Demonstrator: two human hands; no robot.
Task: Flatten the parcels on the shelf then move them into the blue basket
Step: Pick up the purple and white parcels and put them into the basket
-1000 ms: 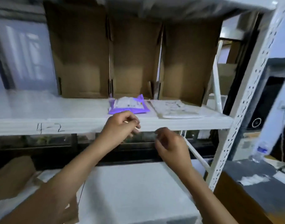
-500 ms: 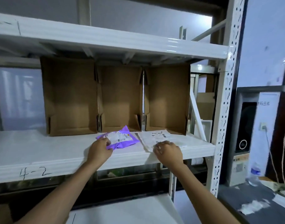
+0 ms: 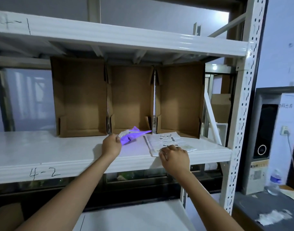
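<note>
A parcel storeroom: numbered metal shelving (image 3: pixel 109 165) (marked 4-2), cardboard bins (image 3: pixel 79 99).

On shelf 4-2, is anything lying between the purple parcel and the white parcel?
No. In the head view, only a narrow strip of bare shelf separates the purple parcel, lifted by the left hand, from the white parcel under the right hand.

Purple parcel (image 3: pixel 132 136) with a white printed face, just left of the white parcel (image 3: pixel 168 142) bearing black barcode stripes and small print. Behind that white parcel, three plain brown cardboard boxes (image 3: pixel 132 99); beneath it, glossy white shelf (image 3: pixel 48 152), black handwritten "4-2" on its front edge.
</note>
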